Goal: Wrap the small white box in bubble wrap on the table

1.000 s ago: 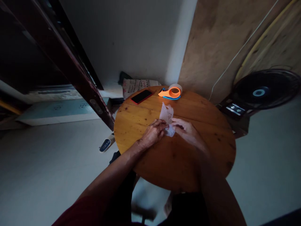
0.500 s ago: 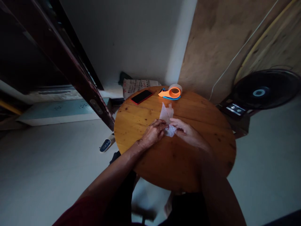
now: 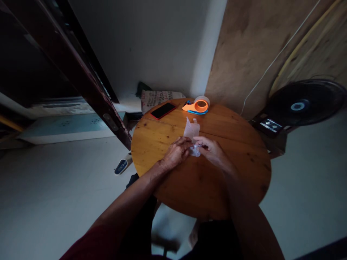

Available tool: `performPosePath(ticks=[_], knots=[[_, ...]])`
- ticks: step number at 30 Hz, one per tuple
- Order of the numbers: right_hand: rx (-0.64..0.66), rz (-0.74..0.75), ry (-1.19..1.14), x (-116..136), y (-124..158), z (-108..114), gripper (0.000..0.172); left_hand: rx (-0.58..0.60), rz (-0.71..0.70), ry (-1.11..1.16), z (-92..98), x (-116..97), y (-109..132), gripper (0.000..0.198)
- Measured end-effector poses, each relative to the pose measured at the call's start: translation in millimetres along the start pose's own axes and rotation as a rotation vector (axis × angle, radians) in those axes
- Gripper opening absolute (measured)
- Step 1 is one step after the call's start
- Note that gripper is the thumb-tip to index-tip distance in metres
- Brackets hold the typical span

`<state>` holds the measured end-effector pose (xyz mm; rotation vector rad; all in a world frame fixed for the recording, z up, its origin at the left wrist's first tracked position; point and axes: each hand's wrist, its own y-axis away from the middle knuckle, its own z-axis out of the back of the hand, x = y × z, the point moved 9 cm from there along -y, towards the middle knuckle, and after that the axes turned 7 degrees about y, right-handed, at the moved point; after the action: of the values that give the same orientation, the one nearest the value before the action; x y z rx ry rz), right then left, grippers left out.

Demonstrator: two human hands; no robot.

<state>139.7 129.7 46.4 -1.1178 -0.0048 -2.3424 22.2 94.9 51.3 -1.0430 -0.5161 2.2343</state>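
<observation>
A piece of translucent bubble wrap lies on the round wooden table, its near part gathered between my hands. My left hand rests over its left side, fingers closed on the wrap. From the right, my right hand pinches the near part of the wrap between thumb and fingers. Whether something is wrapped inside cannot be made out. Just beyond the wrap stands an orange tape dispenser with a roll of clear tape.
A red-edged phone lies near the table's far left edge. A printed sack is behind the table by the wall. To the right stands a black fan. A shoe is on the floor at left.
My right hand has moved slightly left and closed in on the near part of the bubble wrap. The wrap's far flap sits flatter. My left hand is almost still.
</observation>
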Motion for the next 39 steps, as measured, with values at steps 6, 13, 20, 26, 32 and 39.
performPosePath(ticks=[6,13,20,26,32,39], knots=[[-0.063,-0.014,0.051,3.4,-1.5,0.8,0.037,-0.001,-0.012,-0.004,-0.4,-0.2,0.4,0.036],[0.009,-0.147,-0.007,-12.8,8.1,21.0,0.036,0.020,0.007,0.014,0.8,-1.5,0.0,0.036],[0.152,-0.179,0.068,-12.0,16.5,16.7,0.009,0.023,0.016,0.019,1.2,-1.6,-0.8,0.035],[0.071,-0.128,0.177,-8.0,7.6,19.2,0.012,0.019,0.016,0.003,1.0,-1.7,0.1,0.037],[-0.011,-0.146,0.102,1.8,4.1,13.7,0.014,0.046,-0.018,-0.012,-1.6,-3.6,0.3,0.038],[-0.095,-0.158,0.021,6.8,-1.1,6.0,0.015,0.050,0.031,-0.076,-1.3,0.0,-0.1,0.038]])
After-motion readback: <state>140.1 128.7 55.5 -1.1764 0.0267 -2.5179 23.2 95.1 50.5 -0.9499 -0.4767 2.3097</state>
